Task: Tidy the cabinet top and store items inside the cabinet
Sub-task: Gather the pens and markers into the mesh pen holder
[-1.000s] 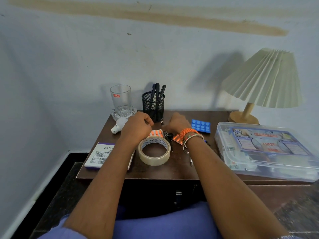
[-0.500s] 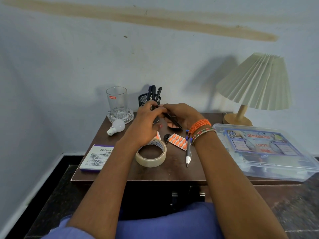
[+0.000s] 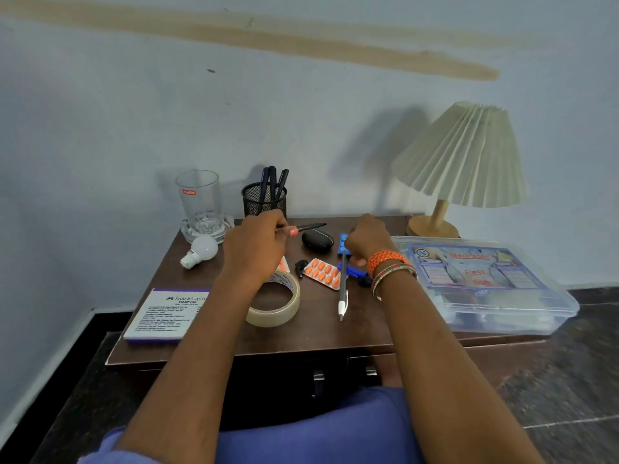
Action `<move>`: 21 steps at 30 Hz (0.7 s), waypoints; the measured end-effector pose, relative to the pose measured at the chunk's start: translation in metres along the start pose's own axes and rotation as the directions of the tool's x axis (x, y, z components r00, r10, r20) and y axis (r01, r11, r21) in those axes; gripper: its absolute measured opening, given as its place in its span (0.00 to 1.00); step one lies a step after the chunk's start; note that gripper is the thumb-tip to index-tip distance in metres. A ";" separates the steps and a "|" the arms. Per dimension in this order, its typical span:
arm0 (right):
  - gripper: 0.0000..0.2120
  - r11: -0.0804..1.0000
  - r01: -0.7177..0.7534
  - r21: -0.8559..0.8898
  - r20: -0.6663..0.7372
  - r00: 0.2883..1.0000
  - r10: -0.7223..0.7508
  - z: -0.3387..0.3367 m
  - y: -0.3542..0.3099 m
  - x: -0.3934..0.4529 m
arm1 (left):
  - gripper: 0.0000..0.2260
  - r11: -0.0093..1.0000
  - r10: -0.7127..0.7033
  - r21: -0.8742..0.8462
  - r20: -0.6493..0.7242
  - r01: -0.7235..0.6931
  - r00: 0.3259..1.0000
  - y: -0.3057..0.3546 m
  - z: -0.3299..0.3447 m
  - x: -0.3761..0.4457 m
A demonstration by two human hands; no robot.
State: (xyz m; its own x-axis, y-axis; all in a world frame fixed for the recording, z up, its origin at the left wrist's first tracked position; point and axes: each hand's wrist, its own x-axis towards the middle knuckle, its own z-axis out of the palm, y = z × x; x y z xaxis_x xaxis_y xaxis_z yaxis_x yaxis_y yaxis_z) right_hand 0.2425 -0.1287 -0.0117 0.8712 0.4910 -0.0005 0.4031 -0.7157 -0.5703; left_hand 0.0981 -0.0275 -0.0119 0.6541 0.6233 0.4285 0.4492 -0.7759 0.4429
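Brown desk [image 3: 207, 343] against a pale wall, cluttered. At the back, a black mesh cup [image 3: 264, 203] with 3 dark pens standing in it, tips up. Left of it, an empty drinking glass [image 3: 200, 202] upright in a clear glass dish [image 3: 223, 226]; a white bulb [image 3: 201, 251] lying just beside the dish. On the right edge, a clear plastic first-aid box [image 3: 485, 283], lid shut, contents blurred — cannot tell what is inside.

Left hand [image 3: 256, 247] clamped on a black pen [image 3: 310, 226], held level above the desk, pointing right. Right hand [image 3: 368, 239] curled in a loose fist over a blue pill strip [image 3: 343, 244]; whether anything is gripped, cannot tell.

Between the hands: a dark oval case [image 3: 317, 241], an orange pill strip [image 3: 322, 273], a white-tipped pen [image 3: 342, 293]. Tape roll [image 3: 278, 306] under the left wrist, stamp pad box [image 3: 164, 314] at the front left corner. Lamp [image 3: 462, 162] at the back right.
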 end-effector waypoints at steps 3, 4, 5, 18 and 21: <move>0.14 0.989 0.034 -0.147 0.055 0.998 -0.026 -0.002 -0.005 -0.008 | 0.07 0.996 -0.039 -0.078 0.079 0.045 0.996 -0.002 0.002 0.001; 0.15 0.981 0.032 -0.193 0.062 0.998 -0.020 -0.004 -0.007 -0.010 | 0.06 0.993 -0.045 -0.101 0.101 0.055 0.994 -0.003 0.003 0.001; 0.15 0.970 0.031 -0.243 0.071 0.997 -0.014 -0.007 -0.009 -0.013 | 0.05 0.990 -0.048 -0.125 0.120 0.063 0.992 -0.003 0.004 0.002; 0.16 0.929 0.028 -0.370 0.127 0.992 0.021 -0.002 -0.006 -0.017 | 0.05 0.973 -0.053 -0.213 0.166 0.089 0.985 0.000 0.005 0.000; 0.17 0.970 0.012 -0.243 0.028 1.000 -0.006 -0.002 -0.008 -0.012 | 0.05 0.971 -0.061 -0.220 0.161 0.096 0.985 -0.001 0.005 0.000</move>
State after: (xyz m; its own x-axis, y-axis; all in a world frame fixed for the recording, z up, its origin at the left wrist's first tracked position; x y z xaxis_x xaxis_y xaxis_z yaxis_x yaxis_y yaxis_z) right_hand 0.2297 -0.1297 -0.0056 0.8605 0.5090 -0.0204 0.4699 -0.8087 -0.3539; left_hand 0.1009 -0.0273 -0.0159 0.7152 0.6454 0.2682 0.3652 -0.6723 0.6439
